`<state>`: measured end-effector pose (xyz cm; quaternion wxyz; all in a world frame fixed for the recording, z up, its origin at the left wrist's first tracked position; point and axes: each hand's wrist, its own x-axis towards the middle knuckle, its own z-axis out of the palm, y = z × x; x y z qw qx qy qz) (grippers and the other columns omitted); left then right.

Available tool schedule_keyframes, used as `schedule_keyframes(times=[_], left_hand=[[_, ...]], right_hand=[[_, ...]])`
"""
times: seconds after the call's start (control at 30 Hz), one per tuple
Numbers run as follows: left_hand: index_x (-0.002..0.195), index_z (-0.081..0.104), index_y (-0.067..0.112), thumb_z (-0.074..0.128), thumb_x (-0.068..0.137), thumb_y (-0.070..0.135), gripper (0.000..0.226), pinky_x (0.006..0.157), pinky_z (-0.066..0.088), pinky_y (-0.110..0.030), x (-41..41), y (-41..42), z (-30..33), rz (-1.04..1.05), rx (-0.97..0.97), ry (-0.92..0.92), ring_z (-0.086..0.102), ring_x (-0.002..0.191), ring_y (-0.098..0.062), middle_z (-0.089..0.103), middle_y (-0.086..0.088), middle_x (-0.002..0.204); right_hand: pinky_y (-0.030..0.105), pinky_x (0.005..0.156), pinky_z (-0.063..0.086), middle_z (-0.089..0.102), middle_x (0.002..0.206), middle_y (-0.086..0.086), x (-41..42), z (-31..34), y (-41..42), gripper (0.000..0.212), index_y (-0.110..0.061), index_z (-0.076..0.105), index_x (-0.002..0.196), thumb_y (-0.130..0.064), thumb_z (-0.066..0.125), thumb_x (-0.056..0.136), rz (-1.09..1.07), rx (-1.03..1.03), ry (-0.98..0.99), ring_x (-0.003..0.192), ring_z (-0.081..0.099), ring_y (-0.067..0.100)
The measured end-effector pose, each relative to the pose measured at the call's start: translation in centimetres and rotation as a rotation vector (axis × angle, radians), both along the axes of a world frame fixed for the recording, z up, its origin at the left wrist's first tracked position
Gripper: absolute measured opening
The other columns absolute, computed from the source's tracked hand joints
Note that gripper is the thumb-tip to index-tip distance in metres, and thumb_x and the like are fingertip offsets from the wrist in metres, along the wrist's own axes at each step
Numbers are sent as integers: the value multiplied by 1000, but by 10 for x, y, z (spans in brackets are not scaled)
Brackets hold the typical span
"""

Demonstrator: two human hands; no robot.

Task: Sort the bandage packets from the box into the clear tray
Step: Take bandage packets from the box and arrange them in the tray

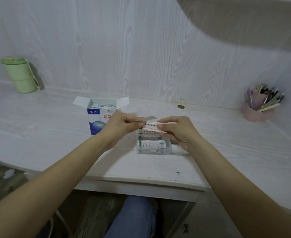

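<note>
Bandage packet [152, 126] pinched at both ends by left hand [119, 125] and right hand [177, 130] | held over clear tray [175, 152] | should be lowered flat onto packets already laid inside.

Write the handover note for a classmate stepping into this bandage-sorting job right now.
Left hand and right hand each pinch one end of a bandage packet, held above the clear tray.
The open box stands left of the tray with more packets inside.
Done: some packets already lie in the tray.
Left: lay this packet in, then move over the rest from the box.
</note>
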<state>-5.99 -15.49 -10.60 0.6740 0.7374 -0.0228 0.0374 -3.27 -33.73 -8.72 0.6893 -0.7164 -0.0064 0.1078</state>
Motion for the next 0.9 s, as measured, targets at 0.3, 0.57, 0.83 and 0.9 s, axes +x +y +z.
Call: schedule_keyframes(times=[0.3,0.57,0.83,0.9], left_hand=[[88,72,2,64,83,-3,10,75,54,-15,3,1,-2,80,-63,2,68,77,-5,73,1,78],[90,69,1,62,86,-2,9,65,55,-14,2,5,-7,131,-88,9,70,69,-7,72,-4,76],[91,67,1,58,90,0,9,63,56,-15,0,5,-9,113,-112,46,70,65,-8,71,-4,73],[91,66,3,56,92,3,10,64,57,-17,0,6,-9,100,-115,61,70,64,-8,72,-2,72]], right_hand=[[18,53,55,69,88,22,-1,0,1,9,4,69,88,8,68,80,-5,-38,-12,73,69,24],[31,65,54,70,76,9,-1,-15,-7,13,-18,71,71,-7,76,77,-45,-427,-217,66,66,20],[5,46,38,61,68,-2,-3,-19,-3,7,-13,73,84,-11,75,78,33,-727,-368,58,55,4],[7,46,38,60,68,-3,-3,-19,0,6,-15,73,83,-13,75,78,54,-785,-382,60,53,3]])
